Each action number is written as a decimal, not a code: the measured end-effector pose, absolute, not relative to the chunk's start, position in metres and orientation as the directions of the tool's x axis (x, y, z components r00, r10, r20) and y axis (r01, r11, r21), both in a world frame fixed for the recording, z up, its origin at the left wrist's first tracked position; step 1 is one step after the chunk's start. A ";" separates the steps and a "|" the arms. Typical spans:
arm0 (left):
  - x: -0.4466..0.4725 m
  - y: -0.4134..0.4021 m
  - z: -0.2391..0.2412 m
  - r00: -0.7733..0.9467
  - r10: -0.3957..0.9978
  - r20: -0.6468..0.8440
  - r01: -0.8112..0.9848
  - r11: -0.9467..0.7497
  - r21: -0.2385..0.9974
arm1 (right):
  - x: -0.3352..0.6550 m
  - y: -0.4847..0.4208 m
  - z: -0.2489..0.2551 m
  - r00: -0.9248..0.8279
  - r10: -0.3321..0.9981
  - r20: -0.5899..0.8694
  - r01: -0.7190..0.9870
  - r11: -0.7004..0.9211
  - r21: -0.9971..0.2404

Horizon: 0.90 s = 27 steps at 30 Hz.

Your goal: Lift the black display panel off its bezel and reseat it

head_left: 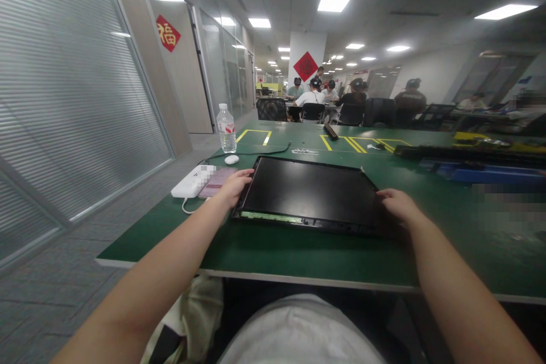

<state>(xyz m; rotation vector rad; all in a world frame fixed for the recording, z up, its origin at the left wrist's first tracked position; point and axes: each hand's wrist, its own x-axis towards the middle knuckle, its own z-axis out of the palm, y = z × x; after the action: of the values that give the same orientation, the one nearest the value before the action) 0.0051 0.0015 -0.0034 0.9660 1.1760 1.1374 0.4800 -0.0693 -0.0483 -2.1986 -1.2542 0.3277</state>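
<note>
- Head view: my left hand (234,185) grips the left edge of the black display panel (311,190), fingers curled over its rim near the far-left corner.
- My right hand (397,203) holds the panel's right edge, fingers laid on the dark surface and closed around the side.
- The panel lies flat on the green table (298,250), close to the near edge, straight ahead of me and turned a little so that its far-right corner points away. A pale strip shows along its near-left border.
- Just left of my left hand lies a phone with a pinkish back (216,181), and touching that on its left is a white power bank (190,181) with a white cable looping from it.
- Farther back on the left stands a clear water bottle (226,128), upright, with a small white oval case (231,159) just in front of it. A black cable (251,152) runs along the table behind the panel.
- Yellow tape lines (354,144) mark boxes on the far part of the table.
- On the right lie long dark parts and a blue tray (490,172).
- Beyond the table, several people (313,94) sit at another table, well apart from me.
</note>
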 end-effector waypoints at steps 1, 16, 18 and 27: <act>0.005 0.001 -0.003 0.026 0.978 -0.207 -0.167 0.209 0.964 | 0.481 -0.069 -0.049 0.527 0.847 0.067 0.702 -0.390 -0.596; 0.005 -0.003 -0.004 0.233 0.938 -0.257 -0.260 0.315 0.913 | 0.479 -0.070 -0.045 0.534 0.845 0.026 0.703 -0.427 -0.569; 0.004 -0.003 -0.004 0.274 0.927 -0.255 -0.239 0.322 0.916 | 0.480 -0.069 -0.045 0.533 0.846 0.034 0.701 -0.418 -0.578; 0.005 -0.003 -0.008 0.211 0.947 -0.244 -0.129 0.274 0.953 | 0.477 -0.071 -0.041 0.528 0.849 0.037 0.712 -0.418 -0.564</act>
<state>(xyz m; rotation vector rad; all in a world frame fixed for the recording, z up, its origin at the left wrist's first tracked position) 0.0047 -0.0025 -0.0084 0.9904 1.0697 0.9489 0.4768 -0.0714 -0.0414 -2.2467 -1.2655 0.3459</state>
